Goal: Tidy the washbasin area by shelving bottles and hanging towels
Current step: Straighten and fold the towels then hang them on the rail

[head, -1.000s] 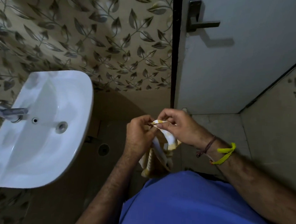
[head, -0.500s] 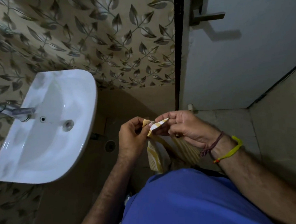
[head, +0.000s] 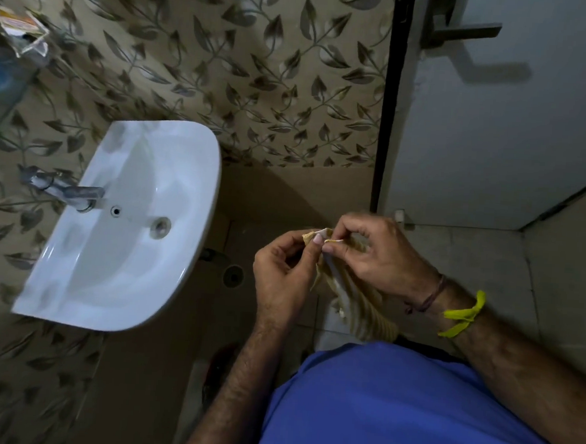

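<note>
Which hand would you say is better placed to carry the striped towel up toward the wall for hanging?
Probably the left hand: it sits nearer the washbasin and leaf-patterned wall, and already pinches the towel edge. The right hand, also pinching, is on the door side.

Leaf-patterned wall tiles [head: 259, 82], grey door [head: 496, 131] with dark lever handle [head: 461, 29], floor drain [head: 233, 276].

The yellow-and-white striped towel [head: 355, 304] hangs crumpled, its top corner pinched between both hands, right of the washbasin [head: 126, 225].
</note>
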